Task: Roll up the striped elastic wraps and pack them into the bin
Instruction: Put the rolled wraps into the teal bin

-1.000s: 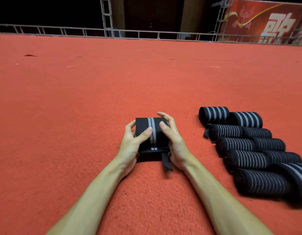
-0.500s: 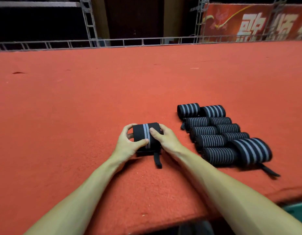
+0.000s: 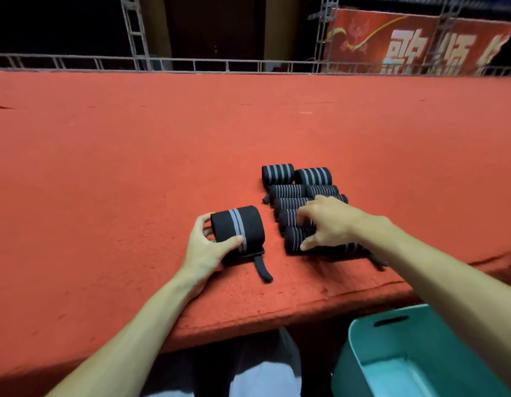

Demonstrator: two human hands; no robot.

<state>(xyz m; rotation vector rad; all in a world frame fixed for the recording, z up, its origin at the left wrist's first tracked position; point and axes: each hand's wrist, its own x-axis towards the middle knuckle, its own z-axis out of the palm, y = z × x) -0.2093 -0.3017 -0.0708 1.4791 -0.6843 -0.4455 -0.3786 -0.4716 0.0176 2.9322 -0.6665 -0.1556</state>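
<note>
My left hand (image 3: 207, 247) grips a rolled black wrap with a grey stripe (image 3: 240, 227) on the red carpeted table; a short black tab (image 3: 262, 269) trails from it toward me. To its right lie several rolled striped wraps (image 3: 294, 193) in two columns. My right hand (image 3: 328, 222) hovers over the near rolls with fingers spread, holding nothing; it hides some of them. A teal bin (image 3: 368, 351) stands below the table edge at the lower right, its visible inside holding no wraps.
The red table surface (image 3: 134, 167) stretches far back to a metal truss rail (image 3: 191, 65). A red banner (image 3: 420, 44) hangs behind on the right. The table's front edge (image 3: 277, 313) runs just above my lap.
My right hand has let go of the roll and moved right over the pile. The view has tilted down, bringing the teal bin and the table edge into sight.
</note>
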